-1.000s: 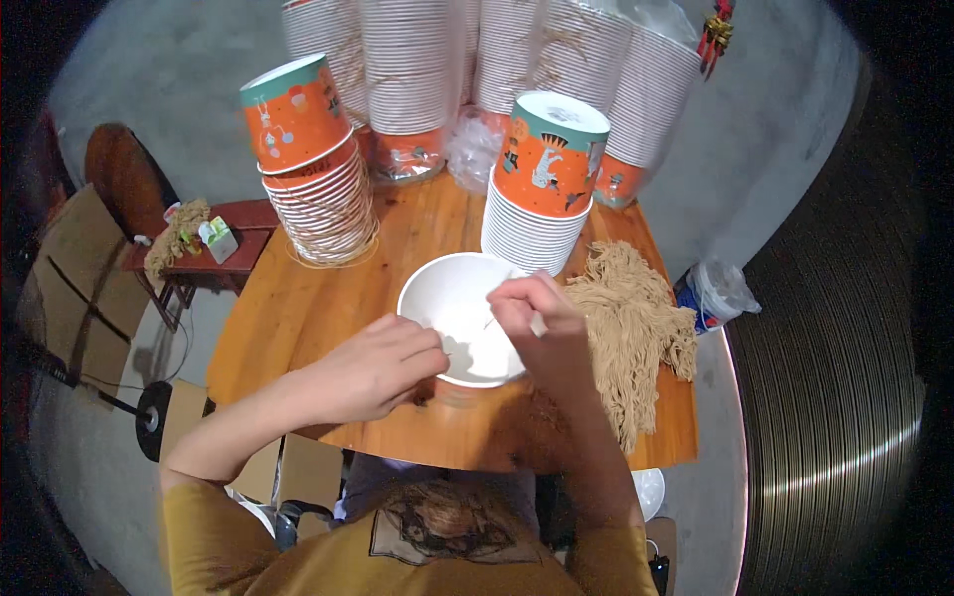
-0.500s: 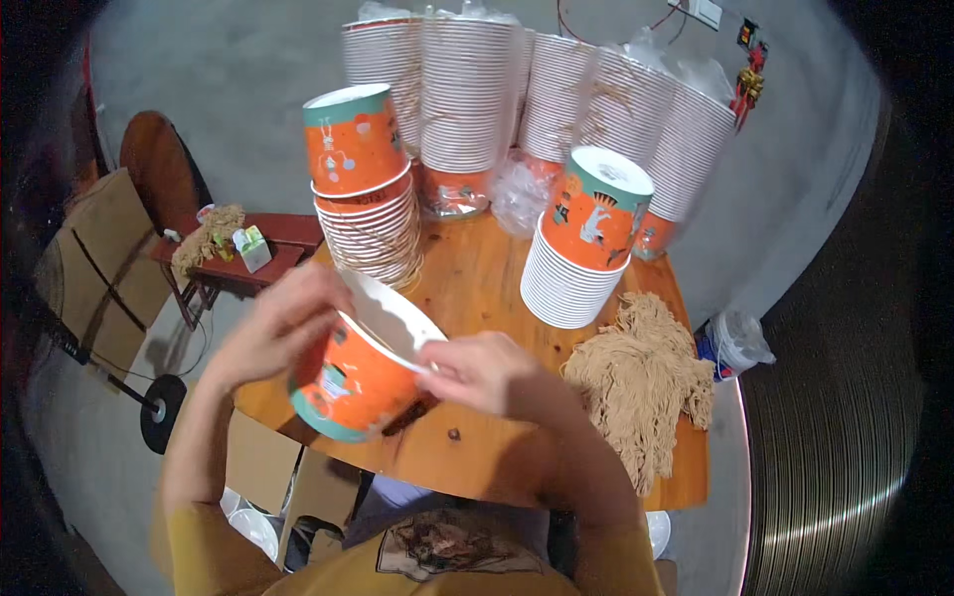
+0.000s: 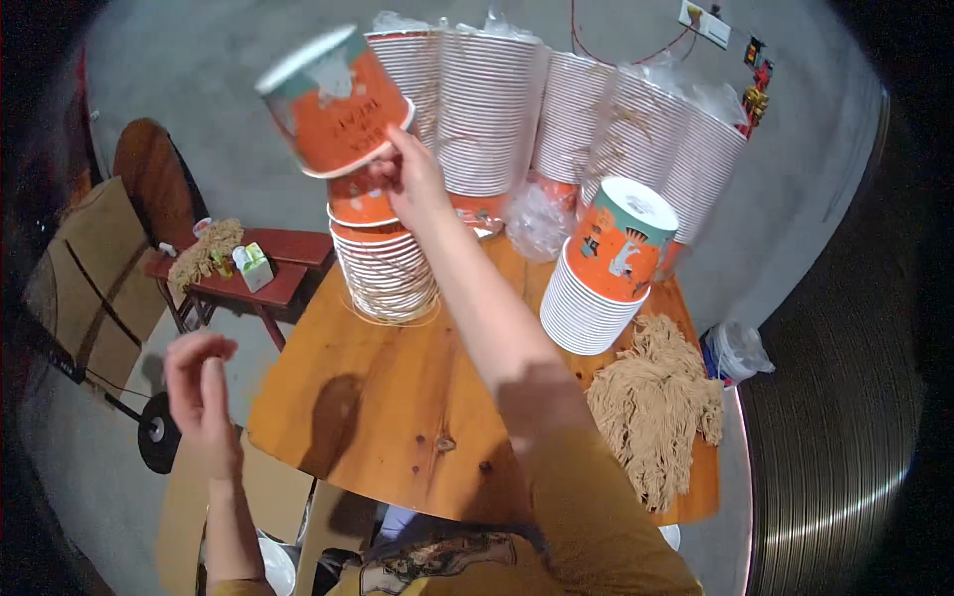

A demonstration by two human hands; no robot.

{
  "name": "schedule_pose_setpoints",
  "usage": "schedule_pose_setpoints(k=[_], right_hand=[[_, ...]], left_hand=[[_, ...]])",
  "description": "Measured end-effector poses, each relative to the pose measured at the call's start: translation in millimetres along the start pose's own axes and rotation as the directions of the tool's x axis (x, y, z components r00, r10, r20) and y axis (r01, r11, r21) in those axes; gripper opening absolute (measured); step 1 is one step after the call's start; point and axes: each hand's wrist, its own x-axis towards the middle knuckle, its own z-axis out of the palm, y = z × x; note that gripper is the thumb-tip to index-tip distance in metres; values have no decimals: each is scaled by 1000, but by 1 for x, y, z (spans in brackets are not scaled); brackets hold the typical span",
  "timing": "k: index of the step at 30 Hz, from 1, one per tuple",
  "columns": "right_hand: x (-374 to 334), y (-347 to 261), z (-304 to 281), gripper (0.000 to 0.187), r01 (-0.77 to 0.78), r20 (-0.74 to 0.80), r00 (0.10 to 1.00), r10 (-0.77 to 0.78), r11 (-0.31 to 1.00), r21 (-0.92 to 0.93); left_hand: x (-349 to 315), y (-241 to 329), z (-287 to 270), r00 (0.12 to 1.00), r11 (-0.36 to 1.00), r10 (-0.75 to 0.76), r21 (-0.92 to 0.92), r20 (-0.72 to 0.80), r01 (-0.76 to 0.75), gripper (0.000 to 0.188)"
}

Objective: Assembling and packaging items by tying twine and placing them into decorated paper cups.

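Paper tub (image 3: 348, 109), orange, held upside down and tilted at the upper left of the view, over the left stack (image 3: 388, 268) of similar tubs. Its wide rim faces down; whether it touches the tub below cannot be told. The right hand (image 3: 415, 184) is clamped on this rim at its right side, the forearm reaching across the table (image 3: 378, 397). The left hand (image 3: 204, 402) is raised beyond the table's left edge, holding nothing, its fingers curled and the thumb apart from them. Loose strands of tan string (image 3: 393, 313) hang about the left stack. To the right stands a second stack (image 3: 606, 273), also upside down, with a green band near its top. Just in front of it lies a bundle of tan yarn (image 3: 656, 412). At the back rise tall stacks (image 3: 487, 114) of tubs in clear plastic, with a crumpled clear bag (image 3: 542, 219) at their foot. Beyond the table, at left, is a red bench (image 3: 283, 288).
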Motion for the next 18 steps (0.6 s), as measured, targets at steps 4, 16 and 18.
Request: schedule_pose_setpoints(k=[4, 16, 18], right_hand=[[-12, 16, -29, 20, -53, -185, 982, 42, 997, -56], [-18, 22, -63, 23, -182, -388, 894, 223, 973, 142], [-34, 22, -70, 20, -236, -331, 915, 231, 972, 26]], left_hand=[[-19, -19, 16, 986, 980, -135, -134, 95, 147, 15], [-52, -26, 54, 901, 902, -268, -241, 340, 359, 14], [-57, -28, 58, 886, 883, -290, -256, 362, 394, 14]])
